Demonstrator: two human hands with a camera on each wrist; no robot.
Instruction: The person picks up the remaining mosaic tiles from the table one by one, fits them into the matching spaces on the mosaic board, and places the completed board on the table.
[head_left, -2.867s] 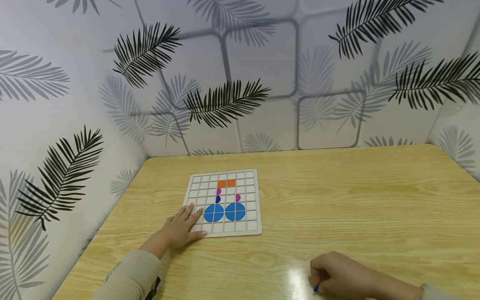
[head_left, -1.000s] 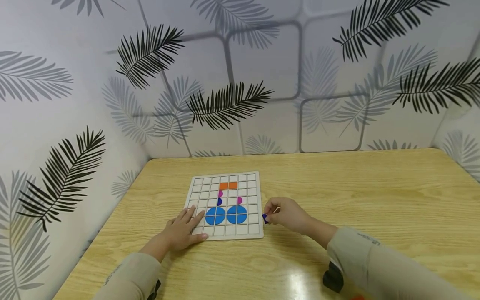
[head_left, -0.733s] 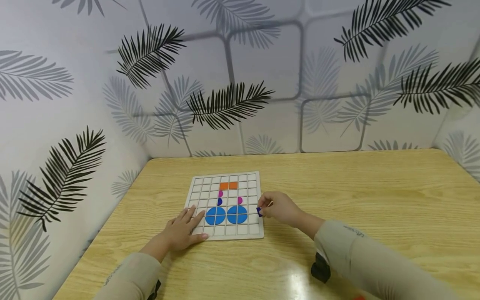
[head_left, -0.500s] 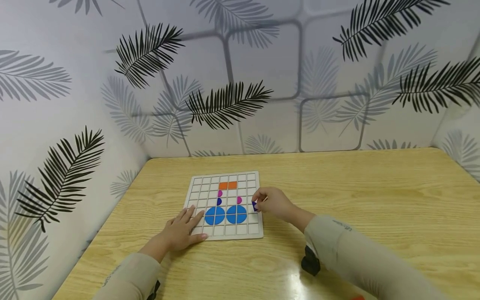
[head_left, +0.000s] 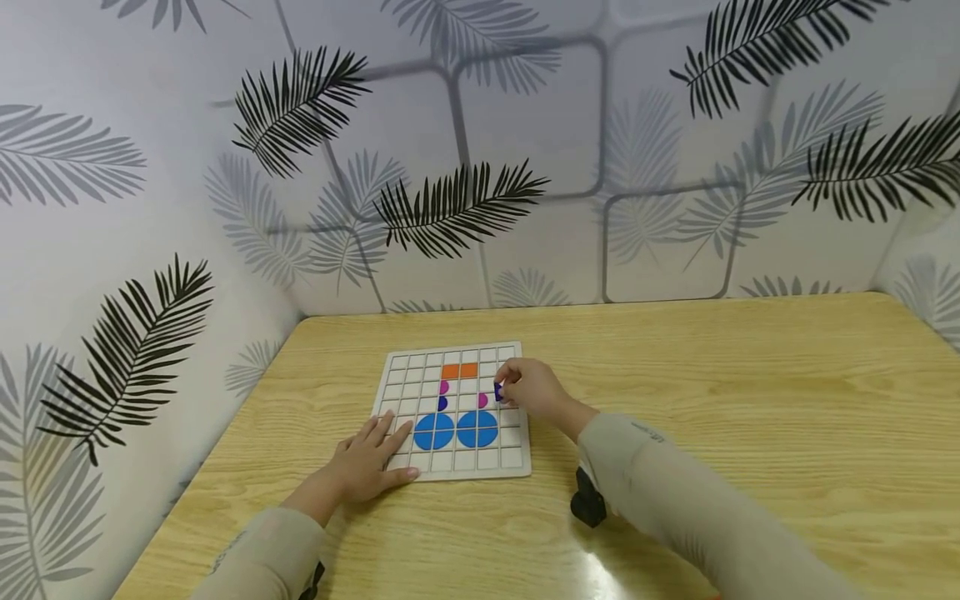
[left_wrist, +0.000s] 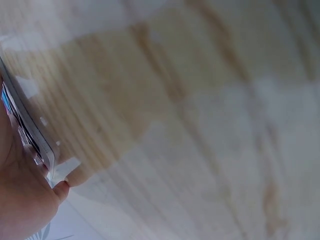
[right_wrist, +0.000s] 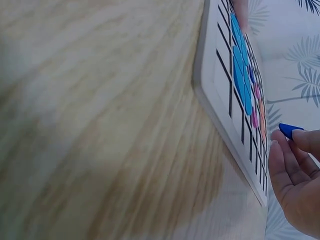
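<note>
A white grid board (head_left: 510, 460) lies on the table. Set in its cells are two blue circles (head_left: 433, 431), each made of quarter pieces, plus two orange squares (head_left: 459, 371), two magenta half-round pieces (head_left: 482, 401) and a dark blue half-round piece (head_left: 442, 403). My left hand (head_left: 366, 461) rests with spread fingers on the board's left front corner. Over the board's right side, my right hand (head_left: 534, 388) pinches a dark blue piece (right_wrist: 289, 130) between thumb and fingers. In the right wrist view that piece is held up off the board; its full outline is partly hidden by the fingers.
The wooden table (head_left: 705, 417) stretches right of the board. Behind it stands a wall (head_left: 525, 242) with a leaf pattern. A dark device (head_left: 588, 500) is strapped under the right sleeve. A bit of something orange-red (head_left: 716, 597) shows at the bottom edge.
Holding the dark blue piece, my right hand has come from the table's near right side to the board and moved up along its right side. My left hand has stayed on the corner.
</note>
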